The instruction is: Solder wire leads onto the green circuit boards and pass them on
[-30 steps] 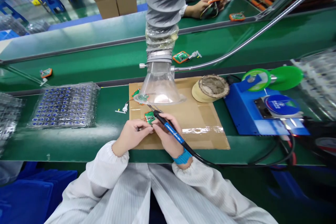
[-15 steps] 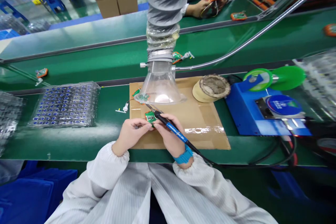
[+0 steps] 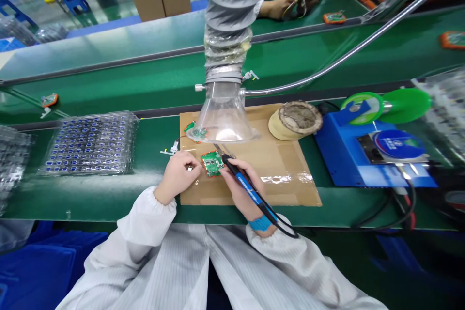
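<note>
A blue and black soldering tool (image 3: pixel 247 189) lies in my right hand (image 3: pixel 244 186), pointing up and left. The right fingertips touch the edge of a green circuit board (image 3: pixel 212 163) on the cardboard sheet (image 3: pixel 283 169). Just left of that board, my left hand (image 3: pixel 180 174) is closed, fingers pinched together around something small that I cannot make out. Behind it, another green board (image 3: pixel 190 128) with orange edging is partly covered by the clear fume hood (image 3: pixel 225 116). A white connector (image 3: pixel 174 147) sits left of the cardboard.
A clear tray of small blue parts (image 3: pixel 89 143) stands at left. Right of the hood are a round, cream-coloured pot (image 3: pixel 295 121) and a blue machine (image 3: pixel 337 155) with a green reel. Across the line, a person's hands (image 3: pixel 286 5) hold an orange item.
My left hand has moved left, away from the board. My right hand has shifted slightly right with the tool, and more of the board shows. Boards on the green strip behind have shifted left.
</note>
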A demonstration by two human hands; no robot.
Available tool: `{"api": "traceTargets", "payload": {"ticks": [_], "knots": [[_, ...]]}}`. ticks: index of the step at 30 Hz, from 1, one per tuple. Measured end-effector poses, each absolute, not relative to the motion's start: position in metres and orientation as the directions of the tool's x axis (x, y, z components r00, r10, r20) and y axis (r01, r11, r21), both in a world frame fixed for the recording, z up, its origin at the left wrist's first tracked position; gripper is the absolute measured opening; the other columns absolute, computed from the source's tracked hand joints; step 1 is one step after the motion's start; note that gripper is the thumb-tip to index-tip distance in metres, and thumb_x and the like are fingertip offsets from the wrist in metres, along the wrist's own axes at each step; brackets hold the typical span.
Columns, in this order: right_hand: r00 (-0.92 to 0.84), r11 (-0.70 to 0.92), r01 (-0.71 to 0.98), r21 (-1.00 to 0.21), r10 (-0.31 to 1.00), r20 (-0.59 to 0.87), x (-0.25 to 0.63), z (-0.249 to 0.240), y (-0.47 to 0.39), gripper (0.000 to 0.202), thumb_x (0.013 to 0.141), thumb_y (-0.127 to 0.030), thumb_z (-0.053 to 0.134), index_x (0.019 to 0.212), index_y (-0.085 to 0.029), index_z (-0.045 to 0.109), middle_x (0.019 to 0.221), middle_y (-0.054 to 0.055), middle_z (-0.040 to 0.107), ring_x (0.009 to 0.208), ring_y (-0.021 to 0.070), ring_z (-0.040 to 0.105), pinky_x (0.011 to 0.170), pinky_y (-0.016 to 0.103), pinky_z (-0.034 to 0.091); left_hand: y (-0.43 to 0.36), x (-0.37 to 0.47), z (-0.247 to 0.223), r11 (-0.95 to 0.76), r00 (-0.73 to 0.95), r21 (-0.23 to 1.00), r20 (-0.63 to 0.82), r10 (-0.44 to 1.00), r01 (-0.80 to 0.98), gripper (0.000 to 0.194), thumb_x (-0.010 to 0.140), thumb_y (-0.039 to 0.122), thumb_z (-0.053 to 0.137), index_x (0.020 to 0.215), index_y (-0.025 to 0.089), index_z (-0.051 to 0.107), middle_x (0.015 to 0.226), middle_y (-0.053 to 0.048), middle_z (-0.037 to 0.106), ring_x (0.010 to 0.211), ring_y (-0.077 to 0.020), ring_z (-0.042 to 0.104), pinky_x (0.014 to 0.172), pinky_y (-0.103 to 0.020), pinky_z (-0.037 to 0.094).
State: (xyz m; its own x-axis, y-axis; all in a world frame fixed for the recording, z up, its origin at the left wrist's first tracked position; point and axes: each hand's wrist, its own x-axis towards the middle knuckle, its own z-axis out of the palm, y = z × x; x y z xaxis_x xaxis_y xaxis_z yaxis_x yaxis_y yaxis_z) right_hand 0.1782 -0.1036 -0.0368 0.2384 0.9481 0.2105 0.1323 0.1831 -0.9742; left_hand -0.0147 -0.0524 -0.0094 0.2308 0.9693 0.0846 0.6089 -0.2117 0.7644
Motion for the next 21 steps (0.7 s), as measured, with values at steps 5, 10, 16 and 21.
{"api": "traceTargets", "payload": {"ticks": [5,10,16,21], "knots": [[0.301,0.197,0.27,-0.942,0.912,0.277,0.2,-0.039,-0.11,0.019,0.091,-0.034,0.073,0.107,-0.024,0.074,0.104,0.007,0.079,0.097,0.0233,0.077,0.086,0.037,0.064,-0.041,-0.019,-0.016,-0.205,0.291,0.713,0.001,0.957,0.67,0.019,0.081,0.01,0.069,0.065,0.019,0.068,0.074,-0.001,0.067,0.079,-0.0176,0.059,0.082,-0.035,0.044],[0.251,0.218,0.289,-0.932,0.922,0.293,0.205,-0.041,-0.119,0.006,0.093,-0.028,0.069,0.097,-0.024,0.071,0.088,0.004,0.076,0.078,0.0198,0.076,0.07,0.032,0.062,-0.041,-0.018,-0.017,-0.222,0.307,0.69,-0.001,0.952,0.689,0.022,0.083,0.01,0.068,0.063,0.019,0.065,0.074,-0.001,0.066,0.079,-0.0175,0.057,0.082,-0.035,0.043],[0.161,0.245,0.38,-0.892,0.932,0.325,0.202,-0.041,-0.119,0.007,0.09,-0.025,0.071,0.097,-0.025,0.071,0.089,0.003,0.077,0.079,0.0203,0.075,0.071,0.032,0.06,-0.041,-0.017,-0.017,-0.222,0.309,0.682,-0.006,0.951,0.697,0.022,0.082,0.011,0.069,0.062,0.019,0.063,0.074,0.0,0.066,0.079,-0.0178,0.057,0.08,-0.035,0.042],[0.139,0.275,0.438,-0.856,0.92,0.367,0.2,-0.036,-0.117,0.006,0.089,-0.024,0.07,0.095,-0.025,0.07,0.087,0.002,0.076,0.078,0.0187,0.074,0.072,0.03,0.059,-0.039,-0.015,-0.013,-0.192,0.303,0.67,-0.051,0.952,0.717,0.02,0.081,0.011,0.068,0.063,0.019,0.064,0.074,-0.001,0.066,0.081,-0.019,0.057,0.081,-0.036,0.043]]}}
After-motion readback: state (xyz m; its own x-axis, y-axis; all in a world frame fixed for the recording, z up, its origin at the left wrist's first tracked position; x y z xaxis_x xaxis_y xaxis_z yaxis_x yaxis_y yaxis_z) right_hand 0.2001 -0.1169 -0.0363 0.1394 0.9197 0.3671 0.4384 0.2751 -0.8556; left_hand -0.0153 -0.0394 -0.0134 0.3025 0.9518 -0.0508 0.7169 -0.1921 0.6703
